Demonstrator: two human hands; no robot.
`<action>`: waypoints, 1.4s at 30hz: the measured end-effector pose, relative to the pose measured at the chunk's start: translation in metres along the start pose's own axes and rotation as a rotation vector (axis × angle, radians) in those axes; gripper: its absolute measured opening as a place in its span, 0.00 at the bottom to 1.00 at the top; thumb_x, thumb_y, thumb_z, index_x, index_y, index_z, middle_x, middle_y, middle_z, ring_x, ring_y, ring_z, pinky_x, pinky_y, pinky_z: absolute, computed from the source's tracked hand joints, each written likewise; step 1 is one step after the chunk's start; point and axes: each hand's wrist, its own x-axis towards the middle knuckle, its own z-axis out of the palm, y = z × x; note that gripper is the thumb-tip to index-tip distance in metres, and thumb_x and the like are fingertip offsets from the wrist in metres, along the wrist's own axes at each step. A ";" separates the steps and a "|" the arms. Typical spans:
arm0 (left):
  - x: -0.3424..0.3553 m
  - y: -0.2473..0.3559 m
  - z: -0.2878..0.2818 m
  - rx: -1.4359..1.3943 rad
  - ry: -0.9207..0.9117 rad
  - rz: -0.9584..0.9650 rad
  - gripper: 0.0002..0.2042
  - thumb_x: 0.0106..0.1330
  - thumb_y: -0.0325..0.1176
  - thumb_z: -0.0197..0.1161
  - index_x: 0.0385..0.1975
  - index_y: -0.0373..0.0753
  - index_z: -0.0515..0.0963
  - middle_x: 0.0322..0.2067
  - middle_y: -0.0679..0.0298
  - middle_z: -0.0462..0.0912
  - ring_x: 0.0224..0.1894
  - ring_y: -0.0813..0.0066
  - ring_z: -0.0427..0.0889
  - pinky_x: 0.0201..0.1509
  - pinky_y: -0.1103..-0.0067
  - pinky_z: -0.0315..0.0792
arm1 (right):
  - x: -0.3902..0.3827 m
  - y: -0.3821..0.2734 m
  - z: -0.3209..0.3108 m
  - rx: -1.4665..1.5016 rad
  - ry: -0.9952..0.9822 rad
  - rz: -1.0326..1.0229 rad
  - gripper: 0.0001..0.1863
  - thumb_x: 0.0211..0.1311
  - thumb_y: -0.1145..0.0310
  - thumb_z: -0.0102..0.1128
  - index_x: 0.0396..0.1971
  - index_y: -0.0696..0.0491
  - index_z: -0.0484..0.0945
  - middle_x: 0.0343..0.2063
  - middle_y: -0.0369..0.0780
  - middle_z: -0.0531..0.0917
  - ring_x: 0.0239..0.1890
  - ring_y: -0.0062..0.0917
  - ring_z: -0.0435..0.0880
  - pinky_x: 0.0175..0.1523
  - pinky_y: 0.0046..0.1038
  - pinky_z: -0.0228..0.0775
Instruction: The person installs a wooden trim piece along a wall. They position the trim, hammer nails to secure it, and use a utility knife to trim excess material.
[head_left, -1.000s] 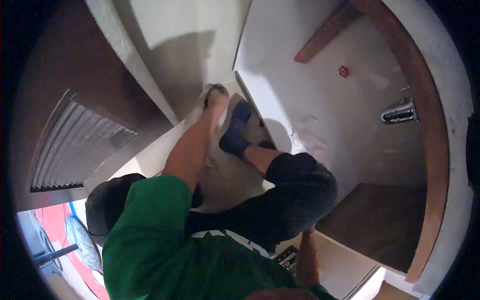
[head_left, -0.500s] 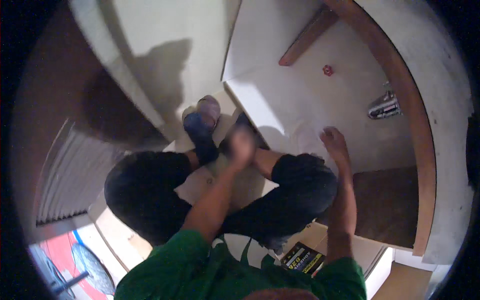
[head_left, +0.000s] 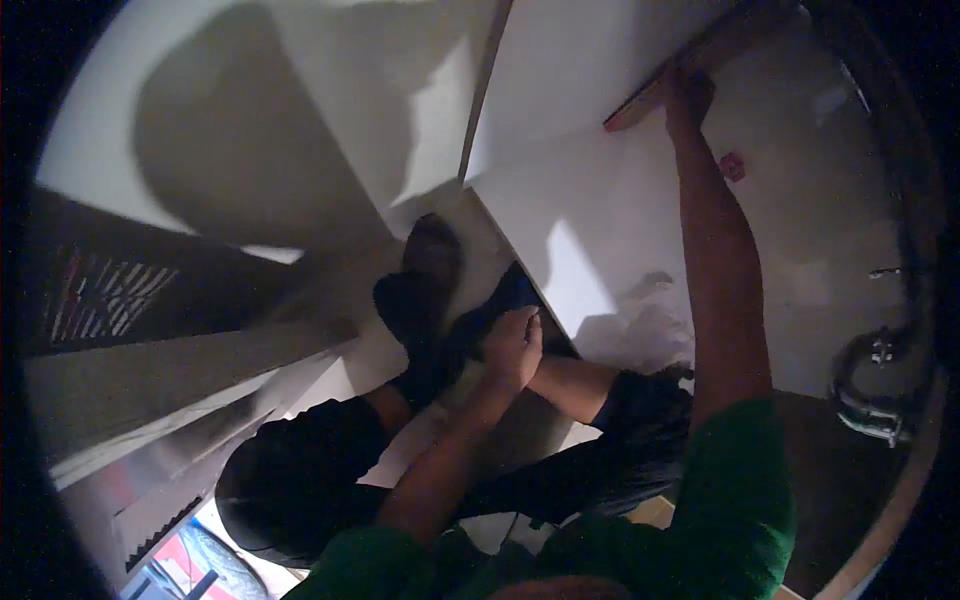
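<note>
My left hand (head_left: 512, 350) hangs low between my knees, beside my ankle, its fingers curled together. What lies inside them, if anything, does not show. My right arm stretches far forward into a white-walled recess. At its end my right hand (head_left: 687, 98) is closed at a brown wooden strip (head_left: 628, 115) on the back wall; the fingers are dim and partly hidden. A small red round valve knob (head_left: 733, 166) sits on the wall to the right of that forearm.
A curved chrome pipe (head_left: 860, 395) stands out at the far right, inside a rounded dark rim. A white panel (head_left: 520, 170) rises ahead of my feet. At the left are a dark cabinet (head_left: 120, 295) and a pale ledge (head_left: 150, 425). My shoes (head_left: 433, 248) rest on the floor.
My right hand has moved from beside my knee, forward and up to the wooden strip. My left hand has shifted slightly right and nearer. The view has turned, and the light is dimmer.
</note>
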 end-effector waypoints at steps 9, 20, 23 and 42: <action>0.033 -0.012 -0.023 -0.196 0.142 -0.380 0.11 0.63 0.35 0.60 0.38 0.34 0.79 0.36 0.53 0.83 0.37 0.64 0.82 0.44 0.73 0.74 | -0.065 -0.118 -0.123 0.702 -0.507 0.447 0.20 0.67 0.55 0.54 0.41 0.59 0.72 0.28 0.34 0.76 0.27 0.20 0.71 0.33 0.24 0.66; 0.064 0.008 -0.158 -0.931 -0.310 -0.486 0.28 0.61 0.43 0.65 0.57 0.34 0.69 0.49 0.61 0.78 0.45 0.68 0.81 0.31 0.79 0.78 | -0.202 -0.222 -0.151 1.843 -0.346 1.456 0.22 0.70 0.56 0.50 0.55 0.55 0.67 0.45 0.39 0.77 0.41 0.24 0.77 0.43 0.28 0.73; 0.098 0.001 -0.148 -0.307 -0.143 -0.411 0.22 0.58 0.41 0.68 0.48 0.35 0.77 0.41 0.57 0.83 0.40 0.62 0.83 0.33 0.75 0.78 | -0.215 -0.206 -0.129 1.594 -0.732 1.396 0.27 0.68 0.54 0.52 0.58 0.57 0.64 0.50 0.42 0.75 0.45 0.27 0.78 0.46 0.31 0.73; 0.146 -0.061 -0.131 0.339 0.362 -0.243 0.22 0.53 0.46 0.67 0.43 0.38 0.78 0.42 0.46 0.81 0.46 0.46 0.79 0.51 0.61 0.72 | -0.500 -0.037 -0.525 -0.380 -0.707 0.466 0.26 0.56 0.64 0.52 0.56 0.58 0.69 0.45 0.53 0.79 0.51 0.52 0.74 0.53 0.41 0.69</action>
